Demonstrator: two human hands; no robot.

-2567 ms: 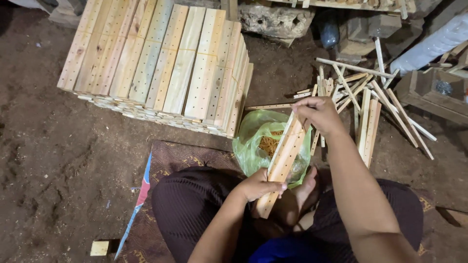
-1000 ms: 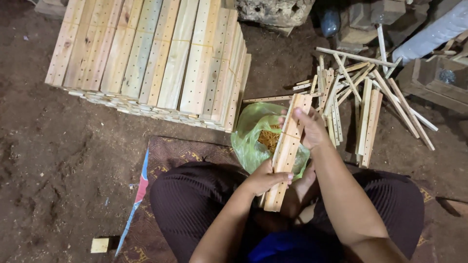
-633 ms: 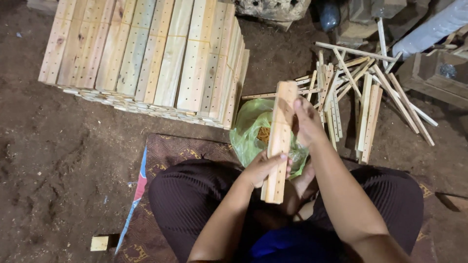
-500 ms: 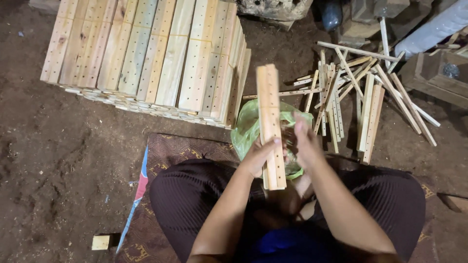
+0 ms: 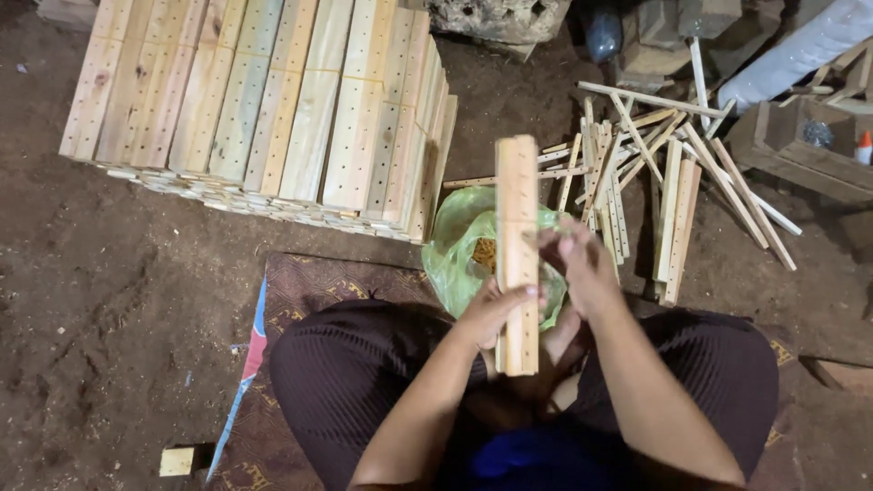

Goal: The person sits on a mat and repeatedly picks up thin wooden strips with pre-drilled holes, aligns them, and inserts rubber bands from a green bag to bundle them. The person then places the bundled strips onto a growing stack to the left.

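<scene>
I sit cross-legged on a patterned mat (image 5: 309, 286) on a dirt floor. My left hand (image 5: 496, 312) grips a pale wooden slat with a row of small holes (image 5: 516, 227), held upright in front of me. My right hand (image 5: 582, 264) is just right of the slat, fingers curled close to its edge; whether it touches the wood is unclear. Behind the slat lies a green plastic bag (image 5: 459, 250) with something yellowish inside.
A large stack of drilled wooden slats (image 5: 264, 100) lies ahead on the left. A loose heap of thin sticks and slats (image 5: 655, 173) lies ahead on the right. A wooden crate (image 5: 800, 150) is at the far right. A small wood block (image 5: 177, 461) sits near the mat's corner.
The slat has swung from leaning right to upright and centred. My right hand slid off its upper part and came down beside its middle; my left hand keeps the lower part.
</scene>
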